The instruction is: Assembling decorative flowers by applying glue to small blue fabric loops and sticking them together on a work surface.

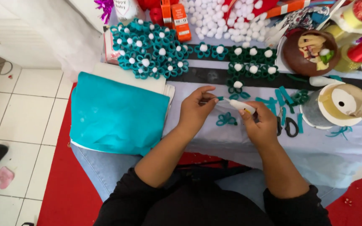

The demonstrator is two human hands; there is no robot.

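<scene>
Hands at mid-worktop, over a pale lilac cloth (214, 138) that covers the worktop. Left hand (195, 109): fingers curled, thumb and forefinger pinched on a small teal strip (220, 98), held just above the cloth. Right hand (259, 125): closed around a white glue tube (241, 106), nozzle pointing left and meeting the end of the strip. Both forearms bare below black sleeves.

Looped teal bow piece (226, 119) lies flat on the cloth, directly under and between the two hands, touching neither as far as can be seen.

Black-handled scissors (288, 125) lie just right of the right hand, partly hidden by it. Loose teal felt strips (282, 97) are scattered beyond them. Roll of cream ribbon (343, 102) stands at the right edge, hole facing up.

Folded teal felt sheet (116, 115) rests on the left of the worktop, overhanging the person's knee, on top of a white sheet stack.

Cluster of finished teal rolled flowers (149, 50), each with a white pompom centre, sits at far left; a darker green group (252, 62) lies further right along a black band. Pile of loose white pompoms (218, 19) at the far edge. Brown bowl (292, 56) with scraps at upper right. Floor: white tile (26, 113) left, red mat (61, 188) under the seat.
</scene>
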